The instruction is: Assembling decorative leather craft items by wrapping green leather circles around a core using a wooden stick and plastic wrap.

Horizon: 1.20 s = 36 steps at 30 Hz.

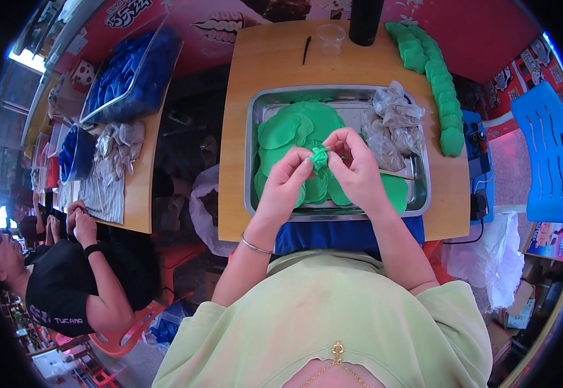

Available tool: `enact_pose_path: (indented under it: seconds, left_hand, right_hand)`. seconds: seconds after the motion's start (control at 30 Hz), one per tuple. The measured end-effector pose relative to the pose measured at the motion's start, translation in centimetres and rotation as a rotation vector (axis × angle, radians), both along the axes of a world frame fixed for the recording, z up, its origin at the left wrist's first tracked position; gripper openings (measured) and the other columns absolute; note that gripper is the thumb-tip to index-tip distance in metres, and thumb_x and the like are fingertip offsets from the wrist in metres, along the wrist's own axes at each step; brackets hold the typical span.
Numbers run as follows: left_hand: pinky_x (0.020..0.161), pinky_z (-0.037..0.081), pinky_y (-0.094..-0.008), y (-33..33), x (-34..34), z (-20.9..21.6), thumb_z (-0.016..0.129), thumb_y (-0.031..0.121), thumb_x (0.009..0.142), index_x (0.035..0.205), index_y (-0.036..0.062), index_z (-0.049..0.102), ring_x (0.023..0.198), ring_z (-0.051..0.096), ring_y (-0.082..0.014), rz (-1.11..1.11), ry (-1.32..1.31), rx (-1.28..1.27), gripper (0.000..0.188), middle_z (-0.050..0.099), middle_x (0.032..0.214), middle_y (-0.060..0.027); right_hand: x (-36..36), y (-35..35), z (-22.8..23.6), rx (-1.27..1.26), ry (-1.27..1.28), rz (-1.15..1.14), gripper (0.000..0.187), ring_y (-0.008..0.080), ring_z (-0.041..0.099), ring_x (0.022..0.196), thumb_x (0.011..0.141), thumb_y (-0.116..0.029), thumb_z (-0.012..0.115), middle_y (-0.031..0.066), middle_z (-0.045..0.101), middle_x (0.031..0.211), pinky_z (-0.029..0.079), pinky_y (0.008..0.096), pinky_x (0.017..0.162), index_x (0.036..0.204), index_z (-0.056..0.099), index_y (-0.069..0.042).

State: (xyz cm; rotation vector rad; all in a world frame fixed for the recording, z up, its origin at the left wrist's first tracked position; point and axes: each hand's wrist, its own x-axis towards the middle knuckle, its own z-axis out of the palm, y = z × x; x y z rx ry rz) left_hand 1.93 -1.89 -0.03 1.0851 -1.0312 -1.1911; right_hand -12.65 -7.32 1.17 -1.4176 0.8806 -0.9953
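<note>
Over a metal tray (253, 187) my two hands meet at a small bunch of gathered green fabric (320, 159). My left hand (288, 176) pinches it from the left between thumb and finger. From the right, the fingertips of my right hand (354, 163) close on its upper edge. Flat round green fabric pieces (280, 131) lie overlapping in the left and middle of the tray. Crumpled clear plastic bags (395, 123) with something beige inside fill its right side, beside a thin stick (395, 174).
A row of overlapping green pieces (443, 90) runs along the table's right edge. A clear cup (331, 39) and a black cylinder (364, 22) stand at the back. To the left, a co-worker (74, 278) sits by a table with a bin of blue fabric (129, 74). A blue chair (545, 149) is right.
</note>
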Motion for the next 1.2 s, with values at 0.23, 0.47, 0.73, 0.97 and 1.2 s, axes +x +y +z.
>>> enact_pose_path:
  seconds: [0.23, 0.47, 0.73, 0.97, 1.2]
  left_hand:
    - [0.081, 0.038, -0.0218, 0.1, -0.2, -0.3, 0.055, 0.006, 0.090, 0.086, 0.0059, 0.056, 0.089, 0.049, -0.0082, -0.032, 0.570, 0.062, 0.004, 0.051, 0.100, 0.0001]
    - [0.077, 0.039, -0.0207, 0.0, 0.1, -1.0, 0.060, 0.003, 0.085, 0.085, 0.0069, 0.054, 0.083, 0.050, -0.0067, -0.022, 0.533, -0.003, 0.007, 0.055, 0.091, 0.0008]
    - [0.070, 0.039, -0.0188, 0.1, 0.8, 0.4, 0.063, 0.008, 0.087, 0.091, 0.0036, 0.058, 0.079, 0.048, -0.0031, -0.160, 0.156, 0.092, 0.008, 0.056, 0.087, 0.0043]
    - [0.080, 0.041, -0.0245, 0.6, 2.7, -0.4, 0.061, 0.015, 0.090, 0.094, 0.0038, 0.060, 0.088, 0.052, -0.0080, -0.362, 0.284, 0.054, 0.012, 0.059, 0.094, 0.0004]
    - [0.090, 0.044, -0.0344, -0.1, 1.3, -1.9, 0.052, 0.015, 0.095, 0.106, 0.0102, 0.060, 0.097, 0.059, -0.0131, 0.130, 0.710, 0.101, 0.015, 0.062, 0.108, -0.0021]
  right_hand:
    - [0.6, 0.3, 0.4, -0.183, 0.147, -0.013, 0.016, 0.0142, 0.061, 0.073, 0.084, -0.003, 0.060, 0.0075, 0.061, 0.080, 0.047, 0.0269, 0.058, 0.097, 0.052, -0.004]
    - [0.8, 0.5, 0.6, -0.197, 0.129, -0.021, 0.017, 0.0150, 0.061, 0.072, 0.083, -0.003, 0.061, 0.0073, 0.061, 0.079, 0.047, 0.0274, 0.057, 0.097, 0.051, -0.005]
    - [0.4, 0.2, 0.7, -0.214, 0.133, -0.008, 0.017, 0.0161, 0.061, 0.070, 0.084, -0.003, 0.061, 0.0078, 0.061, 0.079, 0.047, 0.0278, 0.057, 0.097, 0.051, -0.005]
    - [0.5, 0.4, 1.2, -0.302, 0.103, 0.105, 0.013, 0.0214, 0.062, 0.071, 0.084, -0.003, 0.061, 0.0098, 0.061, 0.080, 0.047, 0.0308, 0.059, 0.093, 0.053, -0.005]
    - [2.0, -1.0, 2.2, -0.909, 0.381, -0.017, 0.020, 0.0224, 0.061, 0.084, 0.074, -0.008, 0.067, 0.0059, 0.059, 0.089, 0.050, 0.0317, 0.065, 0.092, 0.058, -0.008]
